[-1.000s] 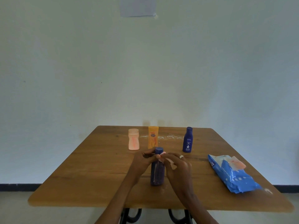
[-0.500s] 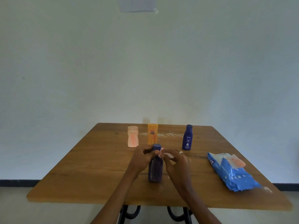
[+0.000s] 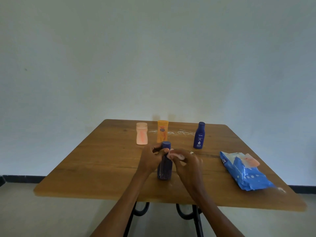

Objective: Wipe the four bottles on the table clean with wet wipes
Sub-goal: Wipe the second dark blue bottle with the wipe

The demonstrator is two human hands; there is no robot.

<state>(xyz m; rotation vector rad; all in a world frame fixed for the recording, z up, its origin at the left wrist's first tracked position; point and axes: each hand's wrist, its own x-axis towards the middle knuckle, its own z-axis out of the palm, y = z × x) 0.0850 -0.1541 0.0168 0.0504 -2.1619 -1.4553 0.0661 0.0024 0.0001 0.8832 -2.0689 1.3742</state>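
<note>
Frame centre: left hand point(image 3: 150, 160) grips dark bottle point(image 3: 164, 170), neck hidden; right hand point(image 3: 187, 164) pinches wet wipe point(image 3: 177, 156), mostly hidden.

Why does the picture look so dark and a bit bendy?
Head view: dim light, so the hands and the near bottle look murky; soft shadows fall on the wall behind the far bottles; the wide lens curves the table edges.

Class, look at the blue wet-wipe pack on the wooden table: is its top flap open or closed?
Open. The blue wet-wipe pack has its pale flap lifted at the far end, exposing white beneath.
</note>
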